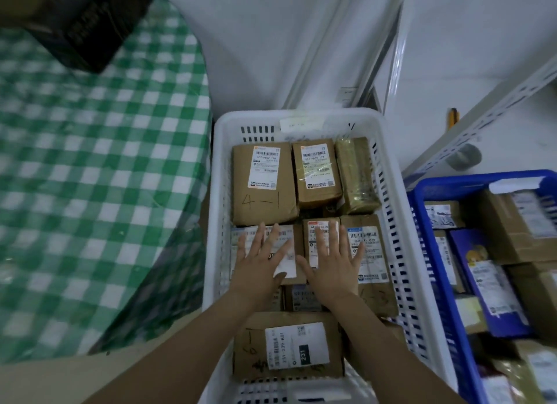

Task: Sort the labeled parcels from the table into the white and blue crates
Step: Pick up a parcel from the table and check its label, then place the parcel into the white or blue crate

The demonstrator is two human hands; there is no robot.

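The white crate (217, 174) stands on the floor, filled with several brown labeled parcels. My left hand (261, 262) lies flat, fingers spread, on a parcel with a white label (286, 263) in the crate's middle row. My right hand (333, 265) presses flat on the neighbouring parcel (312, 232), beside another labeled one (369, 244). A box marked "4-1" (262, 183) sits behind my left hand. A parcel labeled 231 (286, 345) lies near the crate's front. The blue crate (428, 219) at the right holds more parcels, among them a purple box (488, 280).
The table with a green checked cloth (90, 168) fills the left side; a dark box (87, 24) sits at its far corner. A grey metal shelf rail (494, 108) runs behind the blue crate. White floor lies beyond the crates.
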